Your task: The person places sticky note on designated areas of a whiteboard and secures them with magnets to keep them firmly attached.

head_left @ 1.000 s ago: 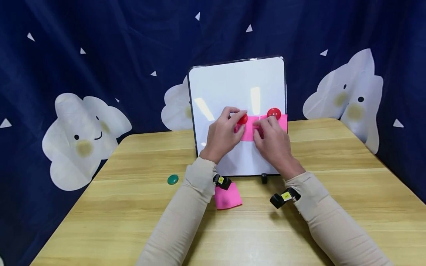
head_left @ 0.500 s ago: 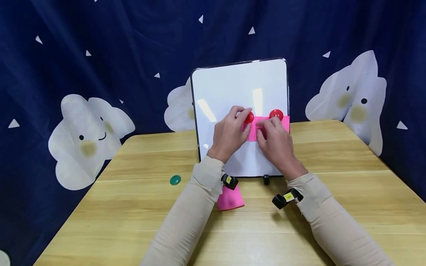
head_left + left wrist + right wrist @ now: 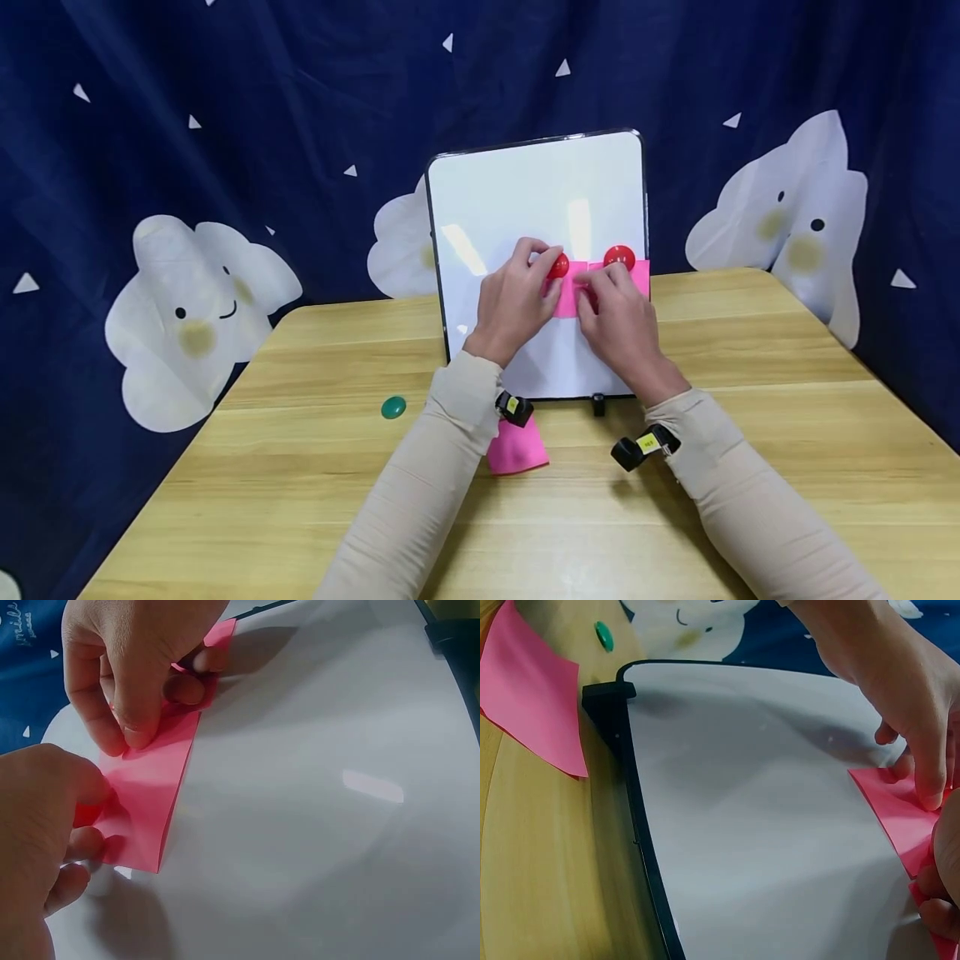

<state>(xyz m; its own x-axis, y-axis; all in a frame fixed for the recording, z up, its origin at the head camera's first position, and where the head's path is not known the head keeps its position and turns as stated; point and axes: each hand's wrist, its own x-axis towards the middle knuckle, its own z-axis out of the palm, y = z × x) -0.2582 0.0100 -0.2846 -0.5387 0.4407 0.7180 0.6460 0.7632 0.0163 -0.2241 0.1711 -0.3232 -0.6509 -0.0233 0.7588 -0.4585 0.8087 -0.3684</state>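
A whiteboard [image 3: 510, 200] stands tilted on the table, with two pink sticky notes side by side on it. My left hand [image 3: 513, 304] pinches a round red magnet [image 3: 558, 266] at the upper part of the left pink note [image 3: 567, 302]. Close beside it, my right hand [image 3: 621, 321] pinches that note near its right edge, thumb and forefinger together, as the left wrist view shows. Another red magnet [image 3: 619, 256] sits on the top edge of the right pink note [image 3: 641, 275], partly behind my right fingers. My hands cover much of both notes.
A pink sticky pad [image 3: 519, 448] lies on the wooden table [image 3: 300, 500] in front of the board, partly behind my left wrist camera. Left of it is a green magnet [image 3: 393, 407]. Black feet [image 3: 598, 405] support the board. A dark blue curtain [image 3: 300, 83] hangs behind.
My left hand and its red magnet have shifted slightly right, closer to the other magnet. My right hand has stayed at nearly the same spot. The head view has swayed a little.
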